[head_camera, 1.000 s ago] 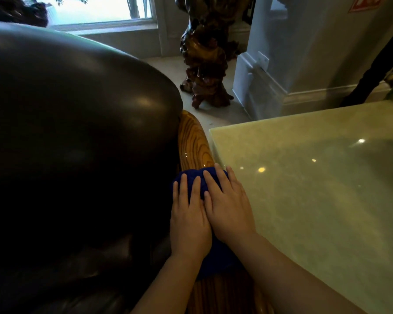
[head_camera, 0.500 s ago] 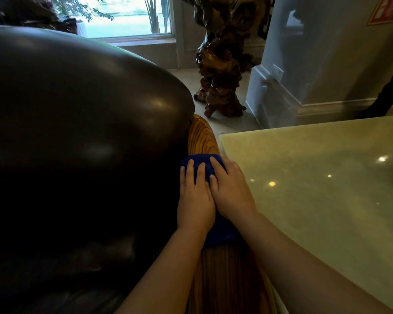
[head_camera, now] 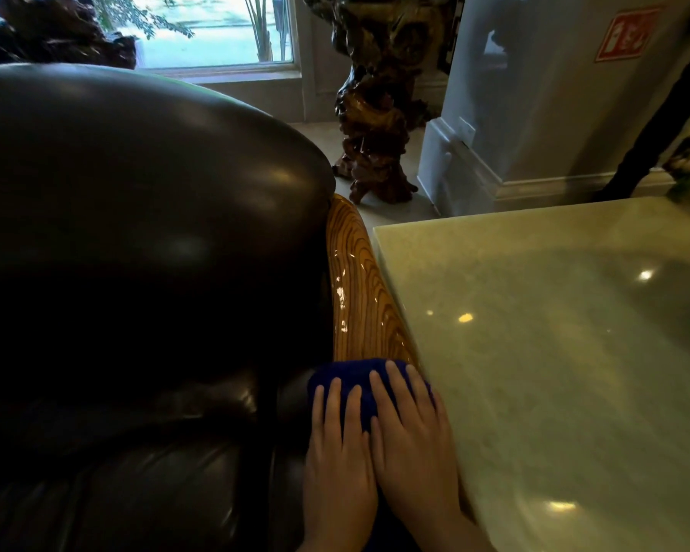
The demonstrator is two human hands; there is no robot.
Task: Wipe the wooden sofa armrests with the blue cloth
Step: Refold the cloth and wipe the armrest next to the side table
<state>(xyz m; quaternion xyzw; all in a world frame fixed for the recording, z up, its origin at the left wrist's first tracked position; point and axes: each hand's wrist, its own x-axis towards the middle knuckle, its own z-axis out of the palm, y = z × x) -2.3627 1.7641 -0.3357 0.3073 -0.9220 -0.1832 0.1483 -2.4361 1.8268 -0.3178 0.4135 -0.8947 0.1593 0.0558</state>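
The blue cloth (head_camera: 349,378) lies bunched on the near end of the wooden armrest (head_camera: 361,288), across its full width, between the dark leather sofa cushion (head_camera: 136,217) on one side and the edge of the pale stone table (head_camera: 554,352) on the other. Both hands rest palm-down on the cloth, side by side and touching along their inner edges. The left hand (head_camera: 337,464) is flat, fingers extended and slightly spread, fingertips short of the cloth's far edge. The right hand (head_camera: 409,440) is likewise flat with fingers extended; its outer edge runs along the table's near-left edge. Neither hand pinches or curls around the cloth; both press it from above. The far section of the armrest is uncovered and shows glossy highlights on its grain. Beyond the armrest's far end, a carved dark wood stand (head_camera: 375,113) rests on the floor beside a white column base (head_camera: 475,169).
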